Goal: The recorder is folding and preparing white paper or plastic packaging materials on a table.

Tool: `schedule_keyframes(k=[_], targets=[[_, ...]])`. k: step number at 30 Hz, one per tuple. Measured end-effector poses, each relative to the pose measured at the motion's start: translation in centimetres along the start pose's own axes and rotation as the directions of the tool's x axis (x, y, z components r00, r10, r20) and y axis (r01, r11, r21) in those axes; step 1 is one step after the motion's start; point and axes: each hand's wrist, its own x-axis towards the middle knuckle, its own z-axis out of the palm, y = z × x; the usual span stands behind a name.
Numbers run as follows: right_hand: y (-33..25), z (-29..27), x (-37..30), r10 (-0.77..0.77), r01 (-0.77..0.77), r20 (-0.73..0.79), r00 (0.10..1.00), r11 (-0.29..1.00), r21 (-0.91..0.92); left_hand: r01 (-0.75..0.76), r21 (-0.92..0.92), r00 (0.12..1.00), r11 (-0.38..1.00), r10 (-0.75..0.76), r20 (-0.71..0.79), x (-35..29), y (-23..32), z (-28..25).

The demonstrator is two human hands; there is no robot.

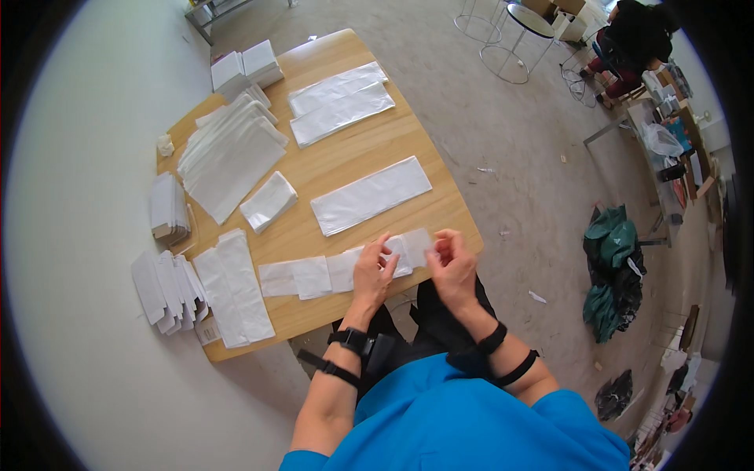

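A row of thin, folded white sheets [314,277], overlapping and plastic-looking, lies along the near edge of the wooden table [302,169]. My left hand [373,275] rests over the middle of this row, its fingers curved and apart. At the row's right end is a translucent white sheet [415,244]. My right hand [453,271] has its fingers curled in a pinch at that sheet's right edge; the fingertips are partly hidden. Just beyond the row lies a flat, folded white stack [371,195].
More white sheets lie on the table: a fanned pile [232,157], a small bundle [269,202], and a long stack [233,290]. White folded boxes [166,290] stand by the wall. Green and black bags [610,263] sit on the floor. A person [632,43] sits at the far right.
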Motion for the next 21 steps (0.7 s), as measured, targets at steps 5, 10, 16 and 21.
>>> schedule_keyframes(k=[5,10,16,21], targets=[[-1.1,5.4,-2.6,-0.141,0.15,0.113,0.984,0.986,-0.073,0.192,-0.635,0.962,0.748,-0.272,-0.029,-1.7,0.5,-2.0],[-1.5,6.7,-3.9,-0.092,0.081,0.21,0.973,0.995,0.059,0.214,-0.413,0.929,0.885,-0.315,-0.195,-1.2,-4.4,-2.0],[3.2,4.0,-1.4,0.075,-0.071,0.017,0.997,0.984,-0.162,0.174,-0.174,0.924,0.969,-0.222,-0.312,-0.7,-4.0,-2.5],[4.9,4.5,0.5,0.143,-0.14,-0.003,0.99,0.962,-0.235,0.174,-0.112,0.931,0.978,-0.201,-0.305,-0.7,-4.0,-2.8]])
